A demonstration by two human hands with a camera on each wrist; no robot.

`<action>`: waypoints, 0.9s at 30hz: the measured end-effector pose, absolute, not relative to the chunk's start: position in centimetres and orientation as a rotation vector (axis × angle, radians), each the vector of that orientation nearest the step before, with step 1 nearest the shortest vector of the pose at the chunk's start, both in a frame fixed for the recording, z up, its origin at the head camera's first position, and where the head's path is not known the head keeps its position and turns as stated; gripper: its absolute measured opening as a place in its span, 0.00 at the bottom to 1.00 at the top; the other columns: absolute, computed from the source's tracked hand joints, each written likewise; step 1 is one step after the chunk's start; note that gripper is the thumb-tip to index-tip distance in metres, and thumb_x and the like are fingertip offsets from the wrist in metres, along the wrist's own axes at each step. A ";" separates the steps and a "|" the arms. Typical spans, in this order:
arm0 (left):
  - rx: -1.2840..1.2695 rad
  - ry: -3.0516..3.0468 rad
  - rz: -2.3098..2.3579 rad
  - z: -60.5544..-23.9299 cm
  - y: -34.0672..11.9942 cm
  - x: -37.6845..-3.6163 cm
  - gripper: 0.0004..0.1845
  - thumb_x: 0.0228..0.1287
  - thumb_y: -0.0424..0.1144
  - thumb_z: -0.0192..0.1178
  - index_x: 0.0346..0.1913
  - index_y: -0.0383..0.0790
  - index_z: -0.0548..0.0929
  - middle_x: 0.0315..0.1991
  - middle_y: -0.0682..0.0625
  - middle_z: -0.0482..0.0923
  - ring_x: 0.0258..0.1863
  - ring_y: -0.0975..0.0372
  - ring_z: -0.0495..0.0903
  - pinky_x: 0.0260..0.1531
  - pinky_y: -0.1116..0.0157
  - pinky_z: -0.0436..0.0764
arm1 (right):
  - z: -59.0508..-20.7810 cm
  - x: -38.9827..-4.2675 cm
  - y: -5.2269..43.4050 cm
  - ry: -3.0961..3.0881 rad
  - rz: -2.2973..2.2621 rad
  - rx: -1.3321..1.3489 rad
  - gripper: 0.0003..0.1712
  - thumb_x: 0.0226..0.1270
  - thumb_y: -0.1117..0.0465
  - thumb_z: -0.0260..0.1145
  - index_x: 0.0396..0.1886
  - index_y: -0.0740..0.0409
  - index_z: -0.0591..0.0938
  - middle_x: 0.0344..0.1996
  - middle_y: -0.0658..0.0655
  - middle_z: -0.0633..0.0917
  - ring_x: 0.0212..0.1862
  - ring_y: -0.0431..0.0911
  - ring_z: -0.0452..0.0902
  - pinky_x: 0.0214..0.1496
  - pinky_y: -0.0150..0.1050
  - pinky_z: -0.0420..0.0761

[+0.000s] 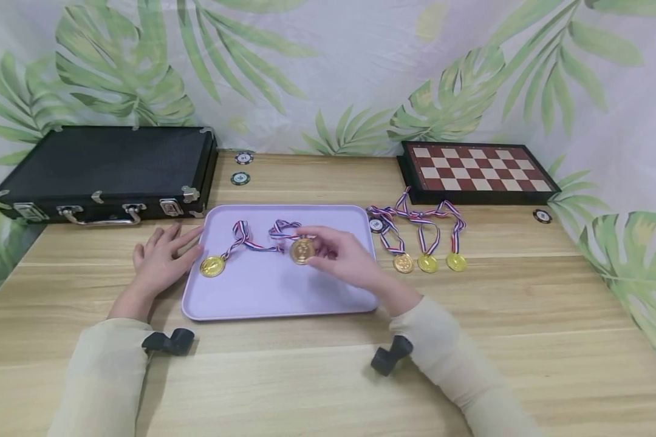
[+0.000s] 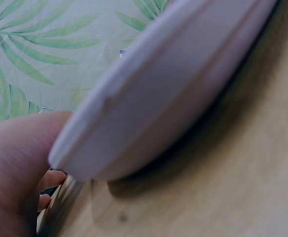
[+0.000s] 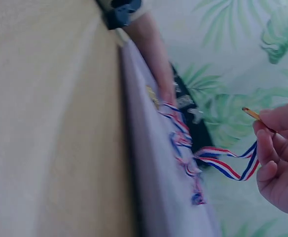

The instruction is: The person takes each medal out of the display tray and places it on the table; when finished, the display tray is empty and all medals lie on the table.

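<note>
My right hand (image 1: 341, 255) pinches a bronze-toned medal (image 1: 302, 250) between thumb and fingers over the lilac tray (image 1: 279, 300). Its striped ribbon trails from it; in the right wrist view the medal (image 3: 251, 113) shows edge-on, with the red, white and blue ribbon (image 3: 228, 170) hanging in a loop. On the tray's left part lies a gold medal (image 1: 212, 266), its ribbon (image 1: 242, 232) bunched behind it. My left hand (image 1: 164, 255) rests with spread fingers at the tray's left edge, its thumb side against the rim, seen also in the left wrist view.
Right of the tray lie three medals (image 1: 427, 263) with tangled ribbons. A black case (image 1: 109, 164) stands back left, a chessboard box (image 1: 478, 170) back right. Poker chips (image 1: 240, 178) lie behind the tray; another chip (image 1: 542, 216) is at the right, and one (image 1: 376, 225) is beside the ribbons.
</note>
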State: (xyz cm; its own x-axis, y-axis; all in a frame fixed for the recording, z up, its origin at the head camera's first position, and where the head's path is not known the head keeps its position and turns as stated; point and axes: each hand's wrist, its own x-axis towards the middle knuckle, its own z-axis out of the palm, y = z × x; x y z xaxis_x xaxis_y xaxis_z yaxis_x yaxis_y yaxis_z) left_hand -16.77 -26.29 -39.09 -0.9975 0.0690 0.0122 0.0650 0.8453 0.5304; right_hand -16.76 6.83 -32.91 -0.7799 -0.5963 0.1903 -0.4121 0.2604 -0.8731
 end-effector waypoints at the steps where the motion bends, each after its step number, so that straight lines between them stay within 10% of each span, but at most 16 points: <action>1: 0.112 3.012 0.866 -39.1 -26.3 -16.8 0.29 0.62 0.55 0.40 0.62 0.44 0.61 0.63 0.31 0.43 0.60 0.39 0.32 0.48 0.39 0.27 | -32.4 -16.8 7.7 2.338 -1.554 -0.965 0.28 0.50 0.74 0.62 0.54 0.63 0.70 0.27 0.54 0.77 0.28 0.43 0.70 0.31 0.34 0.73; 27: 0.114 3.007 0.869 -39.1 -26.3 -16.8 0.29 0.62 0.55 0.40 0.62 0.43 0.60 0.63 0.31 0.43 0.60 0.39 0.31 0.48 0.40 0.26 | -20.5 -17.5 25.9 1.888 -2.510 -0.992 0.26 0.48 0.88 0.50 0.52 0.80 0.64 0.27 0.65 0.75 0.27 0.48 0.72 0.28 0.29 0.74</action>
